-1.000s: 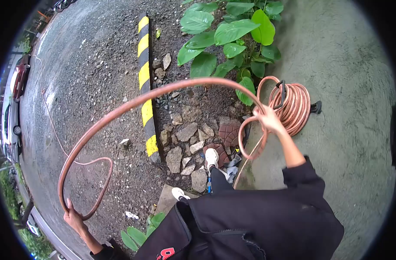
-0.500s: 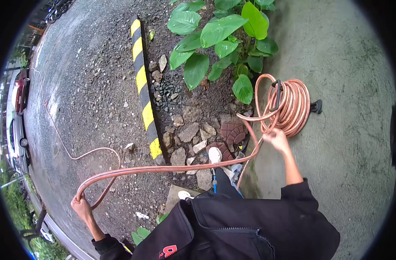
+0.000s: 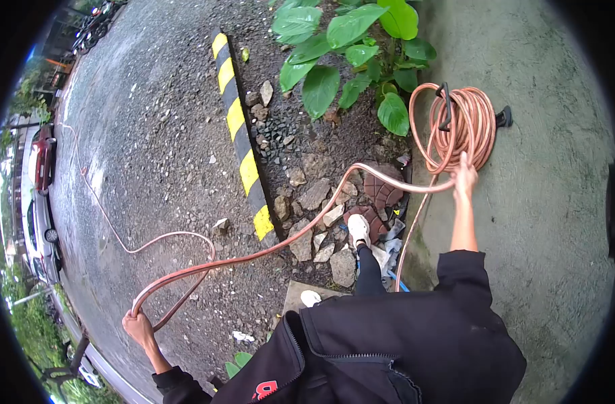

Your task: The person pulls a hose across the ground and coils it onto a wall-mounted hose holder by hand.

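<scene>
My left hand (image 3: pixel 139 328) is closed round a pinkish-brown hose (image 3: pixel 280 248) at the lower left. From there the hose rises in a wavy line to my right hand (image 3: pixel 464 180), whose fingers are wrapped round it just below the hanging coil. The coil of hose (image 3: pixel 475 128) hangs on a black holder (image 3: pixel 446 108) against the grey wall. Beyond my left hand, the hose loops back and trails over the gravel toward the far left.
A black and yellow striped barrier (image 3: pixel 240 135) lies on the gravel. Broken stones (image 3: pixel 314 194) and brown pavers (image 3: pixel 383 188) lie near my feet. Leafy plants (image 3: pixel 321 91) grow beside the grey wall (image 3: pixel 543 202). Parked cars (image 3: pixel 41 161) stand at the far left.
My right hand let go of a small loop of hose, moved up and closed on the hose by the coil. The high arc between my hands has dropped. My left hand keeps its hold.
</scene>
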`<action>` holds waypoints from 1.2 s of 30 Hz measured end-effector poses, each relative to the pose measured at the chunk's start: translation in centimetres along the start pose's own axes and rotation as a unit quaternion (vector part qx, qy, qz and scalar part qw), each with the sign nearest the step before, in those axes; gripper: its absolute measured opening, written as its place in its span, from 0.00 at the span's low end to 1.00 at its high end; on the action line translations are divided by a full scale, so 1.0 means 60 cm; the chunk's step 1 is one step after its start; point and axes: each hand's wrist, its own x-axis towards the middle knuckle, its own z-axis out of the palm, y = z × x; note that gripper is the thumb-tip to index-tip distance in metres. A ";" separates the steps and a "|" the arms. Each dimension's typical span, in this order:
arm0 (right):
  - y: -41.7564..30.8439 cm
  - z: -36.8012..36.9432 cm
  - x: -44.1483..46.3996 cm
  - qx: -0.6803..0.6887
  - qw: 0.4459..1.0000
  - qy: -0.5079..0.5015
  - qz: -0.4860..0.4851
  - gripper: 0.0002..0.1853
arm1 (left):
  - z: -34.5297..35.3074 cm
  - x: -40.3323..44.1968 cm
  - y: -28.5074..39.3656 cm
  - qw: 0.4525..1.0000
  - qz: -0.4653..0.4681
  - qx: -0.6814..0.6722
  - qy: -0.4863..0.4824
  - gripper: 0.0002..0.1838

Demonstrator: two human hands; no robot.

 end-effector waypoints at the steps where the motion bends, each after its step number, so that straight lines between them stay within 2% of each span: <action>1: 0.011 -0.025 -0.002 -0.142 0.990 0.008 -0.023 0.25 | -0.007 -0.005 -0.014 1.000 -0.003 -0.001 -0.004 0.14; 2: 0.019 -0.031 -0.027 -0.140 0.990 0.000 -0.025 0.25 | -0.016 -0.007 -0.031 1.000 -0.004 -0.001 -0.007 0.14; 3: 0.021 -0.029 -0.047 -0.234 0.966 0.052 -0.099 0.28 | -0.019 -0.011 -0.061 1.000 -0.013 -0.002 -0.001 0.14; 4: 0.019 -0.015 -0.056 -0.319 0.925 0.102 -0.176 0.32 | -0.016 -0.022 -0.101 0.999 0.024 0.003 0.048 0.14; 5: 0.020 -0.003 -0.067 -0.316 0.926 0.094 -0.184 0.32 | -0.021 -0.032 -0.114 0.994 0.062 0.014 0.093 0.14; 6: 0.027 -0.002 -0.084 -0.338 0.920 0.113 -0.163 0.31 | -0.038 -0.048 -0.122 0.999 -0.004 0.001 0.039 0.15; 8: 0.048 -0.009 -0.110 -0.368 0.910 0.124 -0.143 0.30 | -0.042 -0.074 -0.173 0.999 -0.031 0.007 0.038 0.17; 10: 0.074 -0.008 -0.091 -0.407 0.910 0.076 -0.022 0.28 | -0.037 -0.091 -0.186 0.997 -0.054 0.000 0.045 0.18; 11: 0.110 -0.008 -0.066 -0.408 0.910 0.074 -0.026 0.28 | -0.037 -0.103 -0.173 0.997 -0.060 0.017 0.045 0.19; 13: 0.193 -0.012 -0.016 -0.515 0.856 0.030 0.050 0.32 | -0.030 -0.120 -0.144 0.996 -0.065 0.033 0.044 0.21; 14: 0.184 0.009 -0.022 -0.474 0.878 -0.011 0.065 0.38 | -0.025 -0.127 -0.127 0.997 -0.016 0.059 0.044 0.22; 15: 0.195 0.019 -0.020 -0.468 0.881 -0.061 0.026 0.43 | -0.023 -0.131 -0.122 0.995 0.037 0.085 0.041 0.24; 17: 0.134 0.082 -0.113 -0.452 0.888 0.089 -0.012 0.43 | 0.001 -0.134 -0.136 0.997 0.028 0.066 0.013 0.25; 19: 0.054 0.132 -0.223 -0.437 0.873 0.162 -0.145 0.41 | 0.007 -0.138 -0.117 0.997 0.051 0.052 0.009 0.25; 21: 0.047 0.153 -0.287 -0.373 0.825 0.075 -0.418 0.37 | 0.013 -0.135 -0.136 0.998 0.052 0.042 0.008 0.26; 23: 0.080 0.173 -0.346 -0.340 0.815 -0.116 -0.455 0.36 | 0.017 -0.136 -0.150 0.998 0.053 0.042 0.003 0.26; 25: 0.127 0.174 -0.404 -0.386 0.770 -0.298 -0.411 0.36 | 0.007 -0.141 -0.166 0.999 0.027 0.037 -0.019 0.26; 27: 0.177 0.172 -0.442 -0.437 0.744 -0.377 -0.337 0.36 | 0.000 -0.151 -0.200 0.998 0.049 0.019 0.021 0.25; 31: 0.242 0.163 -0.486 -0.511 0.672 -0.432 -0.318 0.37 | -0.034 -0.186 -0.301 0.998 0.031 0.014 0.062 0.26; 33: 0.227 0.174 -0.535 -0.500 0.613 -0.477 -0.382 0.42 | -0.056 -0.212 -0.382 0.997 0.004 0.056 0.059 0.24; 35: 0.246 0.188 -0.592 -0.424 0.527 -0.524 -0.518 0.45 | -0.086 -0.246 -0.458 0.986 0.126 0.101 0.048 0.21; 36: 0.242 0.201 -0.635 -0.391 0.497 -0.566 -0.529 0.47 | -0.104 -0.260 -0.483 0.975 0.169 0.132 0.050 0.18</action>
